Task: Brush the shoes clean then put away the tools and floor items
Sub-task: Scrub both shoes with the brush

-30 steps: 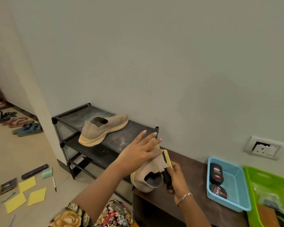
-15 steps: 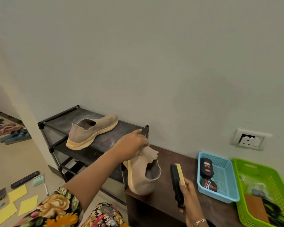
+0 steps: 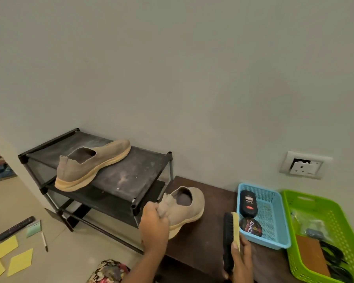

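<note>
We set the 2nd shoe down, brush lifted clear

On the black shoe rack [image 3: 119, 176], 1 tan slip-on [image 3: 90, 164] rests; our left hand [image 3: 154, 227] pinches the heel of the other shoe [image 3: 184, 209], now lowered onto the dark bench [image 3: 208, 242]. Our right hand [image 3: 241, 260], fingers closed around the shoe brush [image 3: 229, 240], has drawn away beside the blue basket [image 3: 274, 240], so brushing looks finished.

One shoe [image 3: 92, 164] placed on rack [image 3: 131, 176], second shoe [image 3: 184, 209] on bench [image 3: 208, 242] to its right, two baskets [image 3: 264, 240] located further right.
</note>
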`<state>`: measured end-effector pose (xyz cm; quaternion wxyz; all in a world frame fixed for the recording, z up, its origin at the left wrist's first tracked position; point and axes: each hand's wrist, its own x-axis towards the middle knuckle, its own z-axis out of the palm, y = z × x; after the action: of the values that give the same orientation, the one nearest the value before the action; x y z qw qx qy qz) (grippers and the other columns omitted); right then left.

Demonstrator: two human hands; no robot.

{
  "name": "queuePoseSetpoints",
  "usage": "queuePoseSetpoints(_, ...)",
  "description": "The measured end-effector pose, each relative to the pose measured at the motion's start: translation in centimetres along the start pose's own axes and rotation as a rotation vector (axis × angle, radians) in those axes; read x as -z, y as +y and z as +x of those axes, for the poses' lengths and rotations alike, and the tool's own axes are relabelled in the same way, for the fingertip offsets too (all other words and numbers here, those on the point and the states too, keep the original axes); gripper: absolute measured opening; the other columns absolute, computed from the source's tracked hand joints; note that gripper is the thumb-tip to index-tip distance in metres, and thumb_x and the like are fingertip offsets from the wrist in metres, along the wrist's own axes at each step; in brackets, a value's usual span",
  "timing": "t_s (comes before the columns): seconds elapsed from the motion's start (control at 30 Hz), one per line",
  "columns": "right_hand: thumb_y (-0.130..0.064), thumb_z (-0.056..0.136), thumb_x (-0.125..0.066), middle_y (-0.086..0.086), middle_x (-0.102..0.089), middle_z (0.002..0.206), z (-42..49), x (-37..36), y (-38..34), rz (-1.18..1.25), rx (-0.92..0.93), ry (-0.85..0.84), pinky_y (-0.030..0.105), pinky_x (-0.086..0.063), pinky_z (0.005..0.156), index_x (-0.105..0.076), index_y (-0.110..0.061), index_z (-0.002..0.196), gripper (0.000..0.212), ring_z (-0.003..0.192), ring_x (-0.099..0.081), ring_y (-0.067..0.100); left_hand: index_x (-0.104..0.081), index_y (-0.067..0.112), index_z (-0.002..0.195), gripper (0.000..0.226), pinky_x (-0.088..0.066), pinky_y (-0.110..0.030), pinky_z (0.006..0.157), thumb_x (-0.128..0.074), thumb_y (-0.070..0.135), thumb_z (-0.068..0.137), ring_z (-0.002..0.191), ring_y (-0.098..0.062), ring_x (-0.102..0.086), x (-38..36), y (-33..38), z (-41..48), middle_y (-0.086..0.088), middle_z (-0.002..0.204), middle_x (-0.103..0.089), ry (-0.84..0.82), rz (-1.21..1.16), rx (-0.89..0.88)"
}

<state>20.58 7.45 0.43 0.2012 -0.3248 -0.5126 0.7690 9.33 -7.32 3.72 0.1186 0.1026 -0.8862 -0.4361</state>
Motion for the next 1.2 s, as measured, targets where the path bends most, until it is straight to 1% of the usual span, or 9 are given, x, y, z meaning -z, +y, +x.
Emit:
queuePoseSetpoints(0.13,-0.010,0.095,-0.045,0.004,-0.053,0.119,1.0,-0.2,0.2,0.005,0.020,-0.079,0.017,-0.045,0.060,-0.044,-0.019,0.129,0.035,0.085,-0.054,0.004,-0.050,0.013,0.079,0.016,-0.036,-0.031,0.057,-0.062,0.001,0.079,0.068,-0.021,-0.048,-2.3,-1.7,-1.8,-0.005,0.077,-0.054,0.099,-0.105,0.198)
queuePoseSetpoints(0.23,-0.013,0.092,-0.051,0.004,-0.057,0.114,1.8,-0.3,1.1,-0.028,0.050,-0.049,0.018,-0.049,0.065,-0.051,-0.029,0.117,0.030,0.096,-0.058,0.021,-0.049,0.012,0.082,0.020,-0.042,-0.033,0.057,-0.067,0.005,0.078,0.069,-0.021,-0.051,-3.8,-2.8,-2.6,-0.002,0.076,-0.053,0.065,-0.084,0.247)
queuePoseSetpoints(0.33,-0.052,0.070,-0.070,0.008,-0.057,0.124,2.6,0.0,2.2,-0.065,0.031,0.021,0.037,-0.052,0.082,-0.055,-0.054,0.099,0.033,0.109,-0.055,0.036,-0.046,0.014,0.086,0.021,-0.049,-0.038,0.064,-0.066,0.010,0.080,0.073,-0.025,-0.056,-4.9,-3.9,-3.4,-0.002,0.077,-0.055,-0.060,-0.012,0.243)
queuePoseSetpoints(0.57,-0.067,0.055,-0.072,0.032,-0.049,0.124,3.6,0.7,2.5,0.104,0.045,0.059,0.022,-0.042,0.058,-0.054,-0.053,0.101,0.051,0.094,-0.049,0.030,-0.043,0.017,0.094,0.023,-0.046,-0.034,0.077,-0.062,0.007,0.084,0.098,-0.028,-0.061,-7.0,-3.5,-4.7,-0.006,0.101,-0.064,-0.251,-0.005,0.176)
queuePoseSetpoints(0.7,-0.049,0.079,-0.060,0.028,-0.052,0.121,3.7,0.9,2.2,0.173,0.109,0.163,0.024,-0.042,0.057,-0.053,-0.050,0.104,0.027,0.088,-0.053,0.026,-0.043,0.019,0.092,0.023,-0.045,-0.029,0.083,-0.062,0.008,0.085,0.107,-0.020,-0.059,-9.4,-0.9,-6.0,-0.002,0.111,-0.062,-0.327,-0.031,0.152)
queuePoseSetpoints(0.83,-0.019,0.097,-0.038,0.013,-0.053,0.084,4.2,1.8,2.0,0.208,0.182,0.173,0.017,-0.033,0.032,-0.044,-0.033,0.113,0.022,0.043,-0.052,0.006,-0.051,0.012,0.109,0.026,-0.047,-0.031,0.090,-0.060,0.006,0.085,0.112,-0.018,-0.057,-11.3,-0.5,-8.3,0.000,0.120,-0.061,-0.325,-0.074,0.187)
queuePoseSetpoints(0.97,-0.064,0.071,-0.062,0.023,-0.053,0.111,4.3,1.5,2.8,0.139,0.179,0.232,0.023,-0.041,0.053,-0.051,-0.046,0.109,0.044,0.083,-0.052,0.023,-0.050,0.016,0.121,0.038,-0.048,-0.030,0.086,-0.061,0.008,0.085,0.106,-0.019,-0.060,-11.8,-0.7,-9.8,0.000,0.115,-0.065,-0.344,-0.090,0.169)
queuePoseSetpoints(1.03,-0.046,0.087,-0.053,0.022,-0.051,0.107,4.4,1.6,2.6,0.161,0.142,0.254,0.021,-0.040,0.045,-0.051,-0.045,0.106,0.019,0.074,-0.052,0.022,-0.049,0.015,0.123,0.041,-0.046,-0.029,0.086,-0.062,0.009,0.085,0.108,-0.020,-0.060,-12.0,-0.5,-10.1,-0.001,0.116,-0.064,-0.346,-0.102,0.173)
queuePoseSetpoints(1.2,-0.022,0.097,-0.041,0.015,-0.050,0.103,4.4,1.6,2.7,0.151,0.157,0.230,0.016,-0.036,0.035,-0.050,-0.044,0.104,0.025,0.067,-0.046,0.020,-0.045,0.017,0.124,0.043,-0.045,-0.026,0.089,-0.062,0.012,0.085,0.112,-0.016,-0.057,-11.8,-0.5,-10.1,0.003,0.121,-0.060,-0.402,-0.081,0.159)
